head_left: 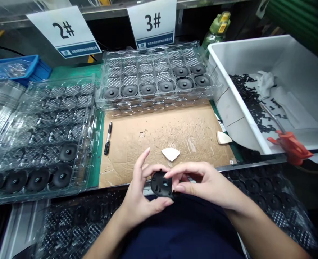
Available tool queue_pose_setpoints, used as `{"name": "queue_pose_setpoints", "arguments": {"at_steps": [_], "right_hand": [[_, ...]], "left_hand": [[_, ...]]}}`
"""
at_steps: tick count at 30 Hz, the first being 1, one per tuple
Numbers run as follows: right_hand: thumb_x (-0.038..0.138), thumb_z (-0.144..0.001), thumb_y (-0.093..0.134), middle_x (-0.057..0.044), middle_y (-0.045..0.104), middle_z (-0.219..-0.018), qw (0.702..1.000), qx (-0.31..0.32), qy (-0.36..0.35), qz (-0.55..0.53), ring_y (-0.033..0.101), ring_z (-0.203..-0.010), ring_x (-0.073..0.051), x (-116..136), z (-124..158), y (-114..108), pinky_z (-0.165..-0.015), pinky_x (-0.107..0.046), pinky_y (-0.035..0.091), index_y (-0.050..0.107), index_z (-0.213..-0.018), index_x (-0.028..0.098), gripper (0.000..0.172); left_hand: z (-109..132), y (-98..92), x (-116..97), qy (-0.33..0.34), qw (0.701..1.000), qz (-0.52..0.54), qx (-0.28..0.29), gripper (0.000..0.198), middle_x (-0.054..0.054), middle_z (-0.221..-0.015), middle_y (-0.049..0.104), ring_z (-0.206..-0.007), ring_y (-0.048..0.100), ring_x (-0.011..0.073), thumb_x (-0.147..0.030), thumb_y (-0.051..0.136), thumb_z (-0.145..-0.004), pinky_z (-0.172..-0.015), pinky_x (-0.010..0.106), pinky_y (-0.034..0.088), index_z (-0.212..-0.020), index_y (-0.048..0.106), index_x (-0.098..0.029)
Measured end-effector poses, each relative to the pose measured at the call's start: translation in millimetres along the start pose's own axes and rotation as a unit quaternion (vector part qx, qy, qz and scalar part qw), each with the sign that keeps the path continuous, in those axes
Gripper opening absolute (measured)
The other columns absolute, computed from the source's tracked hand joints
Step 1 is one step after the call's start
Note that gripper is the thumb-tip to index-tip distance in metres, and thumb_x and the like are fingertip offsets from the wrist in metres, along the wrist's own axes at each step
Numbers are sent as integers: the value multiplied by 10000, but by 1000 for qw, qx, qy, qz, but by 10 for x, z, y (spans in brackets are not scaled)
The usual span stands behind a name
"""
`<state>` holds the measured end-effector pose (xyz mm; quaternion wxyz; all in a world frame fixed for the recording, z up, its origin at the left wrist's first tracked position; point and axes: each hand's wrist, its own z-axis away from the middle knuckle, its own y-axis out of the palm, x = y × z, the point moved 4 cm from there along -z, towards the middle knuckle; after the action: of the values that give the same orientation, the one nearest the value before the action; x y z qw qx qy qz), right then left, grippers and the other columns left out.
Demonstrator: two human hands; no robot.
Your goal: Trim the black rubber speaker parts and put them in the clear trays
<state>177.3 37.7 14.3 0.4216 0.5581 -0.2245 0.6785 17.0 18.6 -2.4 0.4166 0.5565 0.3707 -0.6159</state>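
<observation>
Your left hand [137, 196], half-curled, gripped disc [158, 184]; right hand [204, 183] pinched edge, apparently working it; next needed steady hold

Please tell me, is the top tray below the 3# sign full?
The top tray is partly full: black discs fill its front row and two places behind at right; elsewhere its patterned bottom shows.
</observation>
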Motion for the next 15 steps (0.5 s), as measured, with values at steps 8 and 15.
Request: {"name": "queue_pose_setpoints", "arguments": {"at_steps": [8,15], "right_hand": [[168,-754,678,14,678,-790,996,61,4,-71,597,-747,-73,18,22,37,-703,-189,467,706,-838,193,92],[227,-709,727,6,698,-756,993,-33,42,-108,635,-698,-90,-193,199,-2,-656,-199,482,699,-833,196,131]], "left_hand": [[7,87,13,-69,990,87,82,1002,57,-1059,600,-1025,557,241,-481,710,-655,-942,384,349,-1387,46,-315],[12,129,19,-62,995,46,63,951,45,-1127,594,-1092,528,246,-361,756,-645,-989,396,313,-1375,146,-358]]}}
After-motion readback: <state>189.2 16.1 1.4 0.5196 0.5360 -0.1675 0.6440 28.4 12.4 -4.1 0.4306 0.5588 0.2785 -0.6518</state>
